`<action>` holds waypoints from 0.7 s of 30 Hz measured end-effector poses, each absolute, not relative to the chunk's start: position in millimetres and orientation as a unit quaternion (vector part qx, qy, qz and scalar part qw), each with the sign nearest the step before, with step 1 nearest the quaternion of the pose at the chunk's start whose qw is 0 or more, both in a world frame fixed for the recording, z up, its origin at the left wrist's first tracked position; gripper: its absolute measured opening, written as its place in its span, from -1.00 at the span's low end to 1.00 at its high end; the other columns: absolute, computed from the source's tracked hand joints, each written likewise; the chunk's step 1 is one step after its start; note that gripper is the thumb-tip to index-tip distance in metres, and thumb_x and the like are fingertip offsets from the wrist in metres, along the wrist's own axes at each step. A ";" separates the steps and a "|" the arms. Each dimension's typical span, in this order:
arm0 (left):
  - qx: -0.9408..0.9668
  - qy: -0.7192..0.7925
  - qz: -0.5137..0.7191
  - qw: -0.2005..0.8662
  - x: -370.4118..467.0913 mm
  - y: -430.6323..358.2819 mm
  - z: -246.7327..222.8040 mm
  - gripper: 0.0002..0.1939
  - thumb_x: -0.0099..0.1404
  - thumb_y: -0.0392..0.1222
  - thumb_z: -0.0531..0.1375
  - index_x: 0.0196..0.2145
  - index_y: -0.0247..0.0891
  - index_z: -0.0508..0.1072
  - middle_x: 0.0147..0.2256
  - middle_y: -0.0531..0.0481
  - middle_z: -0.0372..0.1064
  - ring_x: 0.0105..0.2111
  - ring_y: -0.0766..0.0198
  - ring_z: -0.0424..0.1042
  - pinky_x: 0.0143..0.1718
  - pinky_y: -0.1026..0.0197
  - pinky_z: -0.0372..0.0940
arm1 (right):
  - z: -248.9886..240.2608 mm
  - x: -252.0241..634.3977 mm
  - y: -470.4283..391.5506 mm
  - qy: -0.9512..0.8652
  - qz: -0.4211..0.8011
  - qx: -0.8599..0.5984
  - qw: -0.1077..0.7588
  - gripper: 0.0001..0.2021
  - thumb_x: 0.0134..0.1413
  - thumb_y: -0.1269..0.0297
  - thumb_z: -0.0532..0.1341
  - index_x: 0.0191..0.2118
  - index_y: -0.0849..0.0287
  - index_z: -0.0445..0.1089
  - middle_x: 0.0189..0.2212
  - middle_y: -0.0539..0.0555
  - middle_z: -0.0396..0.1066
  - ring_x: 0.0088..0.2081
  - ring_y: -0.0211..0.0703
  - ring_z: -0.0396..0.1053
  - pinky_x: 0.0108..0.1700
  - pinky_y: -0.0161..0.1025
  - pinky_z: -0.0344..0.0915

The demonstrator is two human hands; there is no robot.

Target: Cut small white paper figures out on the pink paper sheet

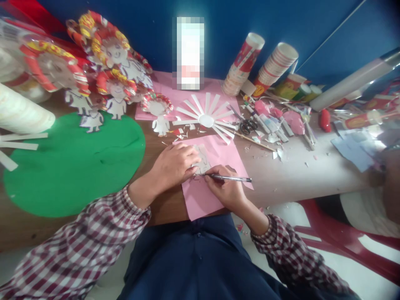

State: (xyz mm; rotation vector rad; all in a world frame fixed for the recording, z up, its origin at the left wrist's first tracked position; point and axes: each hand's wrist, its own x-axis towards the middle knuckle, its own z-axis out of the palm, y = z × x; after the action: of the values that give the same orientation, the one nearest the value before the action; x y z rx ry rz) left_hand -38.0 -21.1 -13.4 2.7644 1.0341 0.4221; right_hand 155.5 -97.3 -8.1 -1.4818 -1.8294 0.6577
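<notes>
A pink sheet (215, 200) lies in front of me at the table's near edge, with a small whitish paper piece (202, 158) on it that bears dark drawn lines. My left hand (175, 162) lies flat over the left side of that piece, its fingers spread a little and holding nothing. In a writing grip, my right hand (228, 187) is closed round a dark pen (240, 179), whose tip touches the lower edge of the piece. My palm and fingers hide part of the drawing.
Behind the pink sheet lie a white paper fan shape (206, 121) and scissors (248, 126). Paper figures (117, 102) and a green oval (78, 166) are on the left. Stacked cups (276, 64), pens and scraps lie right, near a person's arm (392, 179).
</notes>
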 end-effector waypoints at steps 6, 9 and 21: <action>0.926 0.343 0.141 0.076 -39.3 -20.2 -15.7 -0.76 0.36 -0.08 0.12 -0.14 -0.15 0.53 -0.05 -0.04 0.46 -0.04 0.05 0.39 0.08 -0.06 0.25 | -9.3 155.8 -97.5 -0.704 0.244 -0.571 0.345 -0.95 0.10 0.31 0.23 -0.35 0.14 0.42 -0.48 0.01 0.50 -0.45 -0.20 0.43 -0.39 -0.32 0.32; 0.928 0.336 0.141 0.079 -40.3 -19.5 -15.7 -0.76 0.36 -0.08 0.12 -0.14 -0.16 0.53 -0.04 -0.04 0.46 -0.05 0.05 0.39 0.06 -0.06 0.26 | -9.1 155.8 -97.4 -0.700 0.245 -0.575 0.346 -0.95 0.09 0.32 0.23 -0.37 0.14 0.41 -0.50 0.00 0.48 -0.49 -0.23 0.40 -0.42 -0.33 0.30; 0.923 0.347 0.142 0.083 -38.6 -21.6 -11.0 -0.78 0.34 -0.13 0.13 -0.16 -0.17 0.55 -0.05 -0.06 0.47 -0.04 0.04 0.39 0.04 -0.06 0.28 | -11.3 157.2 -98.3 -0.674 0.272 -0.580 0.368 -0.95 0.10 0.32 0.22 -0.35 0.15 0.40 -0.49 0.00 0.46 -0.48 -0.23 0.40 -0.42 -0.33 0.29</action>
State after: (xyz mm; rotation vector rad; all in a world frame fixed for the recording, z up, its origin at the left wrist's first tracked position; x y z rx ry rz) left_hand -38.6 -21.6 -11.0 2.7570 1.0350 0.4243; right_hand 157.2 -98.3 -11.3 -1.4893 -1.7315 0.6982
